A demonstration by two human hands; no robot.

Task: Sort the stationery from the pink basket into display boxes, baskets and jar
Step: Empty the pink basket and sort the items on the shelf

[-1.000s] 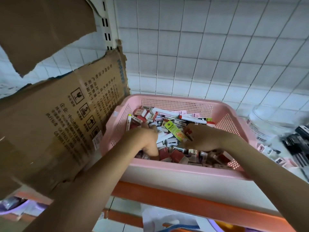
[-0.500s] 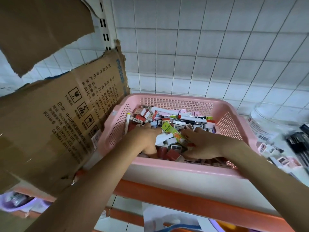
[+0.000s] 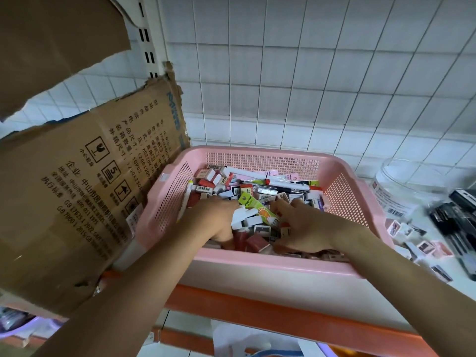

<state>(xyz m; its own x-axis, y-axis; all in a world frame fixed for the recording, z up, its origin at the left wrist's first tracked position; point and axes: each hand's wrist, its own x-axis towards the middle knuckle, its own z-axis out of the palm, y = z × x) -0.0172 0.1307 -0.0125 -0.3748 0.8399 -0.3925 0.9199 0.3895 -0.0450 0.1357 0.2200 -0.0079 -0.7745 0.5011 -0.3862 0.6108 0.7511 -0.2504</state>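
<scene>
The pink basket point(image 3: 257, 262) stands on a white shelf, full of small boxed erasers, pens and a green-yellow packet point(image 3: 257, 208). Both my hands are inside it, near the front wall. My left hand point(image 3: 213, 220) is curled in the pile, and small white erasers point(image 3: 244, 219) stick out from its fingers. To the right of the packet, my right hand point(image 3: 306, 228) lies palm down with bent fingers dug into the items. What it holds is hidden. A clear jar point(image 3: 412, 181) stands to the right of the basket.
A torn cardboard box point(image 3: 77, 202) leans against the basket's left side. Loose small erasers point(image 3: 422, 248) and black pens point(image 3: 458, 222) lie on the shelf at the right. The shelf's orange edge point(image 3: 283, 313) runs below, and a purple basket point(image 3: 15, 328) sits lower left.
Both hands have sunk deeper into the pile and shifted slightly toward the front wall. The green-yellow packet has moved a little between them.
</scene>
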